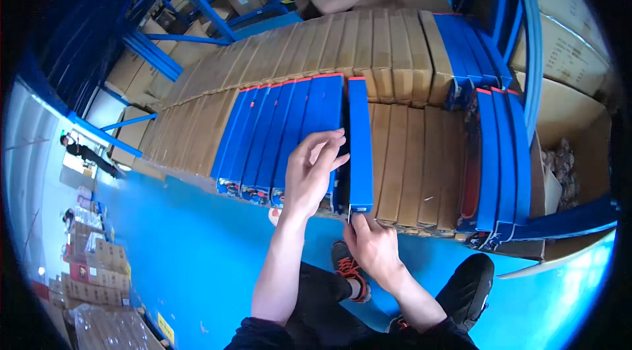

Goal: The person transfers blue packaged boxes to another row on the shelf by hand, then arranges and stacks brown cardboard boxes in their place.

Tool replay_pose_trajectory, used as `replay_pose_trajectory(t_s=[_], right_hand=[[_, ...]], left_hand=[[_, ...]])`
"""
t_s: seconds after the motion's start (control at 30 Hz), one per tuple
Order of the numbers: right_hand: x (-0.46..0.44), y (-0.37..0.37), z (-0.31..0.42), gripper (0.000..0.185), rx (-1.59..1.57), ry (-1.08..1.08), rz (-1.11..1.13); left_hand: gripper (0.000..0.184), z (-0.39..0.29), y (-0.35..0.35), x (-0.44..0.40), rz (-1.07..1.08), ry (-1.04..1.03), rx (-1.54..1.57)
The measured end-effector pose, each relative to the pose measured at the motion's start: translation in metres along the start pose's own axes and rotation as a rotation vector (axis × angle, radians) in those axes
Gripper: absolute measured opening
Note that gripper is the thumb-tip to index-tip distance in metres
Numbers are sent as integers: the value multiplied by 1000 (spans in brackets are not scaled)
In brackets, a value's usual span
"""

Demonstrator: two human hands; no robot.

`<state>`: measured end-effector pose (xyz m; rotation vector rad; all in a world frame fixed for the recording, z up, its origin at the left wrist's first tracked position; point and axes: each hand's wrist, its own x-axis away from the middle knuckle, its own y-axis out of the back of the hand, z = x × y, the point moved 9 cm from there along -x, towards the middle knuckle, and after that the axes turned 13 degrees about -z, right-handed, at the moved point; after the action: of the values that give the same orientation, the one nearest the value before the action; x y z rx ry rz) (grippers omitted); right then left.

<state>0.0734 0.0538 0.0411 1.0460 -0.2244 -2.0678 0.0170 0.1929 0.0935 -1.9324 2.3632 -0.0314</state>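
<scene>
To the left of the left hand, slim brown cartons (181, 129) stand upright side by side, followed by a run of blue boxes (283, 120) with red upper edges, which reaches right up to that hand. The work looks partway along: this blue run stands closely ranked, while a single narrow blue box (360, 143) stands just to its right with a dark gap between, so closing up or clearing that one seems left to do. The left hand (309, 169) is empty and partly open, fingers bent and thumb apart, beside the gap; whether a fingertip touches a box I cannot tell. The single box lies just right of the left hand's fingertips and directly beyond the right hand (375, 245), whose curled fingers meet its near lower end; whether they grip it is hidden. Right of it, beyond the right hand, come more plain brown cartons (415, 159), then three upright blue boxes (503, 159) well apart from both hands, and farthest right an open cardboard carton (579, 116).
</scene>
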Motion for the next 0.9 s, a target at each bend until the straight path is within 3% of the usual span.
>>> replay_pose_trajectory(t_s=[0.17, 0.33, 0.43, 0.5, 0.53, 0.83, 0.9], right_hand=[[14, 52, -11, 17, -43, 27, -150], [38, 89, -32, 15, 91, 17, -164], [38, 110, -39, 16, 143, -13, -257], [44, 120, -46, 17, 144, -19, -314], [48, 122, -49, 18, 167, -45, -340], [73, 128, -62, 20, 178, -108, -362], [72, 127, -61, 22, 161, -98, -370]], left_hand=[[29, 21, -30, 22, 54, 117, -8], [43, 16, -79, 53, 257, -55, -117], [56, 42, -116, 76, 387, 57, -56], [59, 46, -130, 92, 435, 20, -206], [58, 60, -135, 91, 423, -147, -258], [48, 66, -144, 104, 448, -87, -316], [47, 69, -146, 103, 466, -3, -206]])
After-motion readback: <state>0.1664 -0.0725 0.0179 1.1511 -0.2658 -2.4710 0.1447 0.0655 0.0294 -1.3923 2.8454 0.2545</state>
